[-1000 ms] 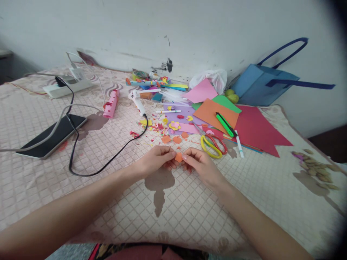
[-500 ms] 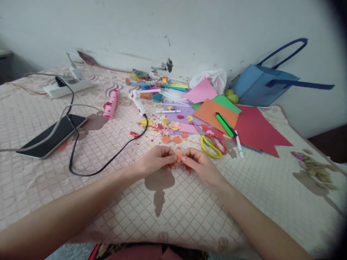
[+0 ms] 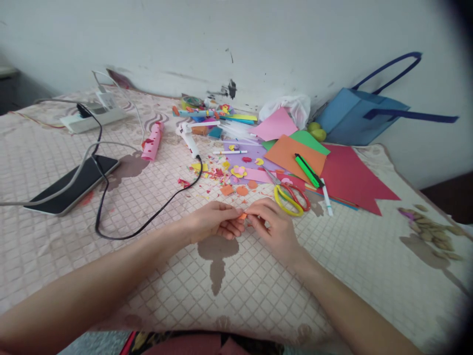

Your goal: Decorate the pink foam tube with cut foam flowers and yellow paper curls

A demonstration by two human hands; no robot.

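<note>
Centre frame: orange piece (image 3: 242, 216) now shows less, likely being bent; left hand (image 3: 214, 220) pinches it firmly; right hand (image 3: 277, 229) re-angled, grip unclear.

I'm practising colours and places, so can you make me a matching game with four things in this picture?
Things:
1. small orange paper piece
2. scissors
3. glue gun
4. bag

Match with:
A. white
B. blue, at the back on the picture's right side
C. held in the fingers
D. partly red, partly yellow

Right pairs: 1-C, 2-D, 3-A, 4-B
</note>
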